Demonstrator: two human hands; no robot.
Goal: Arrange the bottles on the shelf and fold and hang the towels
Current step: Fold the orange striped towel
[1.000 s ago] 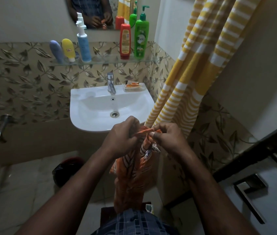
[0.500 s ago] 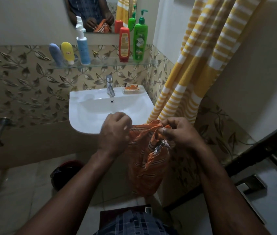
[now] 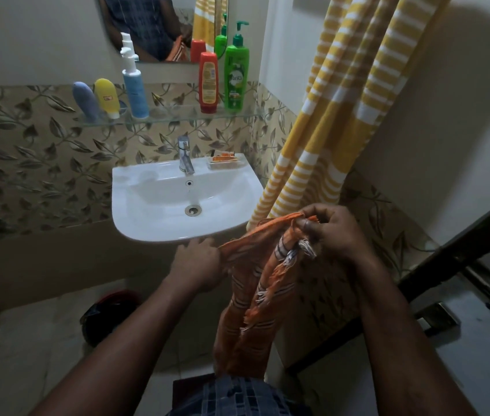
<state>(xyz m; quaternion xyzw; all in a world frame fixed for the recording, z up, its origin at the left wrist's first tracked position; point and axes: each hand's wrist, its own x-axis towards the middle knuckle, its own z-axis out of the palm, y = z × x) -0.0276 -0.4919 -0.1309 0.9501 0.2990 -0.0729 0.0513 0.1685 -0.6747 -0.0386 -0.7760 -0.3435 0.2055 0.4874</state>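
A small bathroom with a leaf-patterned tile wall point(image 3: 27, 163) holds a white sink point(image 3: 144, 211), and above it a glass shelf point(image 3: 177, 115) where five bottles point(image 3: 235, 79) stand upright in a row. The orange towel point(image 3: 255, 295) hangs in front of the person, below the sink's front rim and just beside it. The right hand point(image 3: 327, 232) pinches its bunched top edge, near the fringe, between thumb and curled fingers. The left hand point(image 3: 198, 262) grips the same edge further along, so a short span is stretched between them and the rest droops toward the floor. It looks thin, light and limp, with loose fringe that could snag. It will likely sag wherever it is unsupported, so taking it by two corners along one edge would suit folding best. Room is tight. The sink rim is close ahead, a yellow striped cloth point(image 3: 343, 121) hangs just to the right, touching or nearly touching the towel's top, and a door point(image 3: 478, 340) closes the right side. The open space lies low and to the left.
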